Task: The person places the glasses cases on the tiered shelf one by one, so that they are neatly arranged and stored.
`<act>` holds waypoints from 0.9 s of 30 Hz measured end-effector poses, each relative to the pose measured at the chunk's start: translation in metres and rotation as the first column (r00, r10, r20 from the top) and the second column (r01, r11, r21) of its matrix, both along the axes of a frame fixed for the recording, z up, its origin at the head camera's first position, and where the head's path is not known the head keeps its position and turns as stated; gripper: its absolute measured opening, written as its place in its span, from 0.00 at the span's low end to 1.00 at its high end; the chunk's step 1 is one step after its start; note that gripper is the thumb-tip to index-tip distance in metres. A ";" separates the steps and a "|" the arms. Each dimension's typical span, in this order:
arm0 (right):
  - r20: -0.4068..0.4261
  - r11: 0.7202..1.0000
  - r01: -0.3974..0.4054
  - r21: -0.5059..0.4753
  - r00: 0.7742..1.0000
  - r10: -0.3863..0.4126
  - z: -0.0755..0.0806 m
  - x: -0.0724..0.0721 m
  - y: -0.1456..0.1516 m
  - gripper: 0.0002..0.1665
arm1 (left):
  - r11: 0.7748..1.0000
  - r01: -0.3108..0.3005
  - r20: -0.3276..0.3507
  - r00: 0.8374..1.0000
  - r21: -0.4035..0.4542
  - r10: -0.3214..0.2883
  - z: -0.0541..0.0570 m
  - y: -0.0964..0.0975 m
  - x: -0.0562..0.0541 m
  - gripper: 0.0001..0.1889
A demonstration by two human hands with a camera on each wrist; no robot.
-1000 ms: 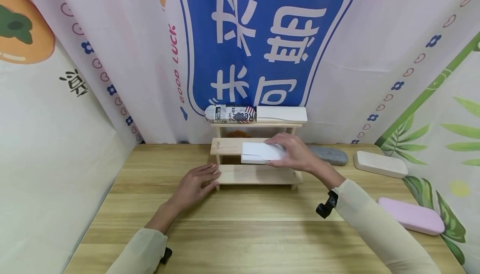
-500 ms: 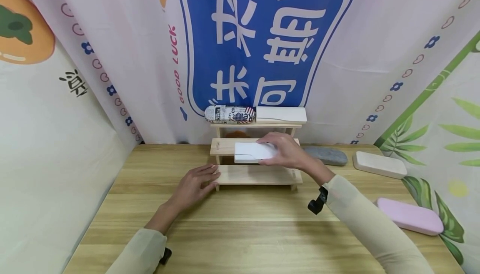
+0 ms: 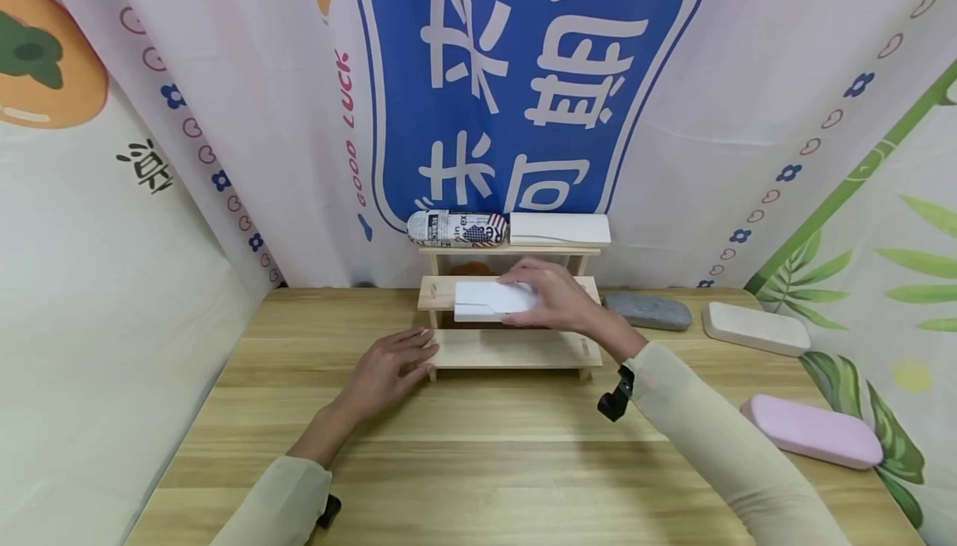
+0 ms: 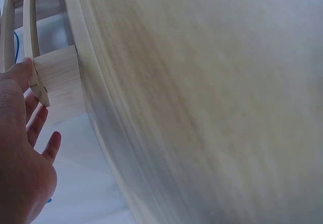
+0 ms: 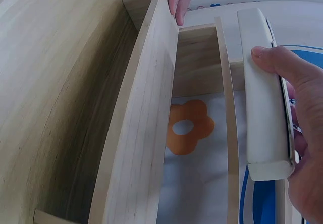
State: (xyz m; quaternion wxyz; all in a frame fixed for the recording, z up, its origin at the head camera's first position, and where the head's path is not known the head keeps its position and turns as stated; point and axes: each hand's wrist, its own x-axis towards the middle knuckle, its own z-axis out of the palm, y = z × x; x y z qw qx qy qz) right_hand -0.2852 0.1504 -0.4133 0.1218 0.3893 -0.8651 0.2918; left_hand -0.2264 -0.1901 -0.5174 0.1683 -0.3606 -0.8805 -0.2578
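Note:
My right hand (image 3: 555, 301) grips the right end of a white glasses case (image 3: 489, 301), which lies lengthwise over the middle shelf (image 3: 437, 291) of a small three-step wooden rack. In the right wrist view the thumb presses one long face of the case (image 5: 265, 103), with the fingers behind it. Whether the case touches the shelf, I cannot tell. At the left end of the bottom shelf (image 3: 516, 348), my left hand (image 3: 387, 370) holds the board's end. The left wrist view has the fingers (image 4: 36, 125) around that end, some of them spread.
On the top shelf (image 3: 516, 252) lie a newsprint-and-flag patterned glasses case (image 3: 458, 228) and another white case (image 3: 559, 228). A grey case (image 3: 647, 312), a cream case (image 3: 757, 329) and a pink case (image 3: 813, 431) lie on the table (image 3: 478, 463) to the right. A printed curtain (image 3: 299, 155) hangs behind.
My right hand has moved the white glasses case leftward along the middle shelf, and slightly back. The left hand has stayed at the rack's end.

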 end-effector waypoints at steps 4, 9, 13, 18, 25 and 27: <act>-0.015 1.000 -0.007 -0.002 1.000 0.007 -0.001 -0.002 -0.006 0.35 | 1.000 0.007 -0.001 1.000 0.007 -0.007 0.000 0.000 0.000 0.17; -0.043 1.000 0.003 -0.002 0.999 -0.003 -0.001 -0.004 -0.014 0.35 | 1.000 0.014 0.003 1.000 0.013 -0.014 0.000 0.000 0.000 0.18; -0.037 1.000 0.025 0.000 0.999 -0.025 0.000 -0.006 -0.021 0.34 | 1.000 0.012 0.006 1.000 0.013 -0.012 0.000 -0.001 0.000 0.18; -0.051 0.999 0.044 -0.007 0.998 -0.044 -0.001 -0.007 -0.028 0.33 | 1.000 0.009 0.012 1.000 0.015 -0.009 0.001 0.000 0.001 0.18; -0.098 0.995 0.097 0.011 0.991 -0.095 -0.002 -0.009 -0.037 0.33 | 1.000 0.007 0.022 1.000 0.015 -0.008 0.001 0.000 0.001 0.18; -0.106 0.993 0.114 0.012 0.988 -0.112 -0.002 -0.008 -0.040 0.33 | 1.000 0.008 0.021 1.000 0.016 -0.008 0.001 0.000 0.001 0.18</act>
